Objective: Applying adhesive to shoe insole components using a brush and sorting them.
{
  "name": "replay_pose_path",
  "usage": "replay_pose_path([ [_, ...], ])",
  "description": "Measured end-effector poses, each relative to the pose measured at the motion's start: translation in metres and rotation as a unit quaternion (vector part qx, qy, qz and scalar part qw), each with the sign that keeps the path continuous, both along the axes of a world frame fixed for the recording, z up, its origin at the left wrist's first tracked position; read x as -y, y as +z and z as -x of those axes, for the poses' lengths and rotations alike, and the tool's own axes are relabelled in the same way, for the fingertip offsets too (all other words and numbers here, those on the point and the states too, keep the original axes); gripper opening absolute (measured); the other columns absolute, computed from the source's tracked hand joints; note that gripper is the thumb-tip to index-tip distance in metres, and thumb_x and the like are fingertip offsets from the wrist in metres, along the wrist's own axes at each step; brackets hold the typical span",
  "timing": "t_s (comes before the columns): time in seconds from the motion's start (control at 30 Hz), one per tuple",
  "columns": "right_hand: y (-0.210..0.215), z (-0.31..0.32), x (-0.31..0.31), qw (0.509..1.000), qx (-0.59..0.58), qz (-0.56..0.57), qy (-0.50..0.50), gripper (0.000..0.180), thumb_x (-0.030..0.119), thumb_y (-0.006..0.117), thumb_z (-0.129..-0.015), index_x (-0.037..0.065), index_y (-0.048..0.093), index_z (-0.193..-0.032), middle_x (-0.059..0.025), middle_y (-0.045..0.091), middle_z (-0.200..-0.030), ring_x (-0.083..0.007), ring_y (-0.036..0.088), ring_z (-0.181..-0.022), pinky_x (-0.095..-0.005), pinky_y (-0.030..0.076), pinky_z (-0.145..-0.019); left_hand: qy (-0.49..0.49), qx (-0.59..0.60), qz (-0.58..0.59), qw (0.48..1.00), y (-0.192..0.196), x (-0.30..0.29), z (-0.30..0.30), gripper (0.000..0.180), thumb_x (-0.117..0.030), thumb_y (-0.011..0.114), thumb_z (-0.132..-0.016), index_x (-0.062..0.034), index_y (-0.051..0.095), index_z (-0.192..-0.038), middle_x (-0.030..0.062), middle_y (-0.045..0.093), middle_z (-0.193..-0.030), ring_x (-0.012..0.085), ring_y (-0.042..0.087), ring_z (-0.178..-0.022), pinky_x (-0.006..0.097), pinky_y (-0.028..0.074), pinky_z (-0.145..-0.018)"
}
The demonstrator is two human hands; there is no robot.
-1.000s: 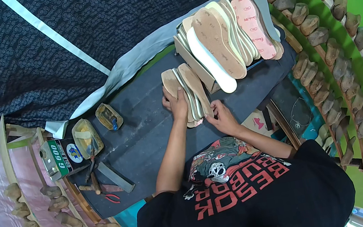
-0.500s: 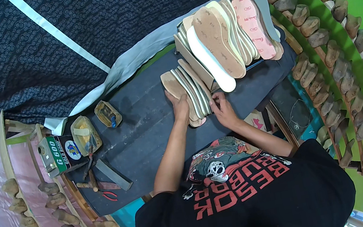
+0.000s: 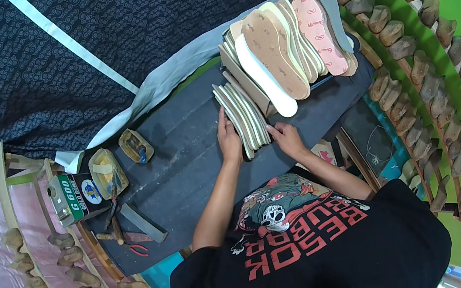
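A small stack of tan shoe insoles (image 3: 242, 118) stands on edge on the dark work table (image 3: 184, 158). My left hand (image 3: 228, 138) presses flat against the stack's left side. My right hand (image 3: 287, 137) rests at the stack's near right end, fingers on the insoles. Just beyond lies a bigger fan of insoles (image 3: 287, 47), tan, white and pink, leaning against each other at the table's far right.
At the table's left stand a green and white glue tin (image 3: 67, 198), two open glue pots (image 3: 107, 172) with brushes, a flat metal blade (image 3: 142, 222) and red-handled pliers (image 3: 138, 248). Rows of wooden shoe lasts (image 3: 418, 86) line racks on the right and lower left.
The stack of insoles has been pushed upright and slid right toward the big fan. Both hands followed it, the left now flat on its side.
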State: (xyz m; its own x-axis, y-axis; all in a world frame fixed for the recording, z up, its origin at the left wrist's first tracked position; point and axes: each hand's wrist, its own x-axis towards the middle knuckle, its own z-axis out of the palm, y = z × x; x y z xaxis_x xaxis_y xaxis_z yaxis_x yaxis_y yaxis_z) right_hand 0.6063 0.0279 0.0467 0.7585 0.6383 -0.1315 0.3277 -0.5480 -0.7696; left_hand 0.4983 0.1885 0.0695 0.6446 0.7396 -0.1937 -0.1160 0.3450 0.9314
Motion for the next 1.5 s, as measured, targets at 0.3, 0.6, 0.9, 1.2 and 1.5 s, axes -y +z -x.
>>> replay_pose_path([
  [0.3,0.042,-0.003,-0.023,0.996,0.042,0.041,0.071,0.037,0.031,0.064,-0.095,0.0,0.06,-0.075,-0.0112,0.059,-0.063,-0.0274,0.06,-0.057,-0.0403,0.047,-0.058,0.032,-0.181,-0.083,0.979,-0.054,-0.015,-0.023,0.054,-0.015,0.041,-0.103,-0.0022,0.029,-0.155,0.0245,0.037,-0.154,0.0354,0.04,-0.141,0.038,0.029,-0.116],
  [0.6,0.072,0.034,-0.046,0.928,0.198,-0.085,0.304,0.034,0.019,0.079,-0.077,0.008,0.064,-0.105,-0.0121,0.051,-0.124,-0.0337,0.046,-0.117,-0.0444,0.039,-0.102,-0.037,-0.074,0.094,0.992,-0.031,-0.028,-0.005,0.044,-0.012,0.047,-0.102,-0.0013,0.047,-0.145,0.0119,0.062,-0.129,0.0203,0.06,-0.112,0.032,0.046,-0.098],
  [0.9,0.067,0.023,-0.042,0.92,0.239,-0.008,0.31,0.048,0.03,0.086,-0.071,0.014,0.069,-0.113,-0.0128,0.048,-0.13,-0.0348,0.042,-0.122,-0.0473,0.037,-0.102,0.154,-0.006,0.09,0.984,-0.019,-0.045,0.045,0.034,-0.01,0.039,-0.103,0.0067,0.055,-0.129,0.0177,0.067,-0.117,0.024,0.067,-0.103,0.036,0.051,-0.091],
  [1.2,0.066,0.019,-0.047,0.934,0.194,-0.129,0.27,0.033,0.015,0.068,-0.086,0.004,0.063,-0.117,-0.0154,0.051,-0.118,-0.0309,0.051,-0.108,-0.0421,0.041,-0.094,0.098,0.07,0.152,0.981,0.043,0.002,0.044,0.032,-0.007,0.041,-0.098,0.0033,0.053,-0.126,0.0182,0.067,-0.109,0.0246,0.07,-0.086,0.037,0.06,-0.079],
  [1.5,0.075,-0.001,-0.02,0.929,-0.119,-0.126,0.328,0.041,0.01,0.07,-0.088,-0.001,0.057,-0.125,-0.0091,0.053,-0.093,-0.019,0.054,-0.074,-0.0322,0.048,-0.068,0.128,0.024,0.15,0.98,0.011,0.071,0.043,0.049,-0.032,0.043,-0.106,-0.0028,0.041,-0.145,0.0124,0.06,-0.129,0.0233,0.063,-0.113,0.037,0.051,-0.098],
])
